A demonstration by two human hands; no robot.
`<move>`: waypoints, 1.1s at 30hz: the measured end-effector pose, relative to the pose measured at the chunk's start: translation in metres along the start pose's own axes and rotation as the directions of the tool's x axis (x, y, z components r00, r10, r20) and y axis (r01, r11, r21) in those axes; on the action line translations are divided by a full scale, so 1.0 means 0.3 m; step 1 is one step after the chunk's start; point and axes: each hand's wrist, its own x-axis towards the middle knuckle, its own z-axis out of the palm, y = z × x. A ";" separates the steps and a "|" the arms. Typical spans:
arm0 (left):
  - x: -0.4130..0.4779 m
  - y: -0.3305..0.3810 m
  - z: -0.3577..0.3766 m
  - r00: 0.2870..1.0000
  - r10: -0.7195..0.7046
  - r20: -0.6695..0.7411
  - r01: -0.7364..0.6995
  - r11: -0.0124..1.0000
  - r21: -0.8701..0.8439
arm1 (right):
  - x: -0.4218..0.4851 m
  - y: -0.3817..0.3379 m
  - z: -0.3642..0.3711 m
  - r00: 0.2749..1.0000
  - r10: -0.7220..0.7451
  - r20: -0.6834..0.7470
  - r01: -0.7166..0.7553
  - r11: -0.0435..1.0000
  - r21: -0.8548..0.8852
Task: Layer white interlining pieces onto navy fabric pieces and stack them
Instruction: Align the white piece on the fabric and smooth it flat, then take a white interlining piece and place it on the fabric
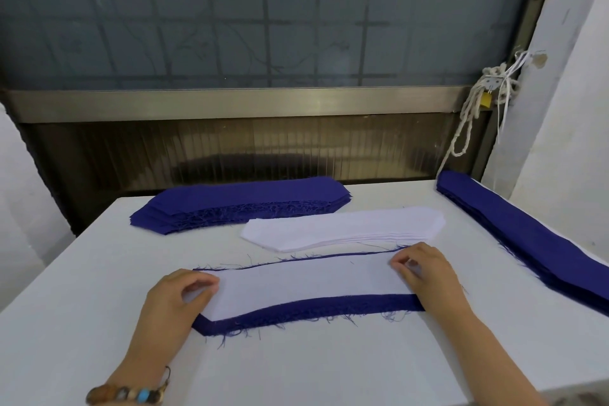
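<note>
Head view, single frame.

- Left hand (178, 297): forearm comes in from the lower left, beaded bracelet (128, 394) on the wrist. Fingers curled, thumb underneath. Grip pinches the left end of the white interlining piece (306, 283).
- Right hand (425, 270): forearm comes in from the lower right, back of the hand up. Fingertips curled inward. Grip pinches the right end of the same piece.
- White interlining piece lies flat on one navy fabric piece (313, 306) at the middle of the bench (296, 369). A wide navy band shows along the near edge, only a thin frayed line along the far edge.
- White stack (346, 227) just behind it.
- Navy stack (244, 204) at back left.
- Second navy stack (527, 241) along the right edge of the bench.
</note>
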 end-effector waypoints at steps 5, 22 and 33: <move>0.000 -0.008 -0.001 1.000 -0.031 0.001 0.031 0.999 -0.010 | 0.006 0.014 0.003 0.999 0.039 0.017 -0.039 0.998 0.042; 0.167 0.052 -0.010 0.981 -0.193 0.037 0.188 0.977 0.104 | 0.144 -0.076 0.083 0.985 0.079 0.152 -0.053 0.984 -0.172; 0.457 0.057 0.021 0.989 -0.088 -0.119 0.099 0.991 0.091 | 0.391 -0.309 0.316 0.992 -0.063 0.109 0.063 0.998 0.008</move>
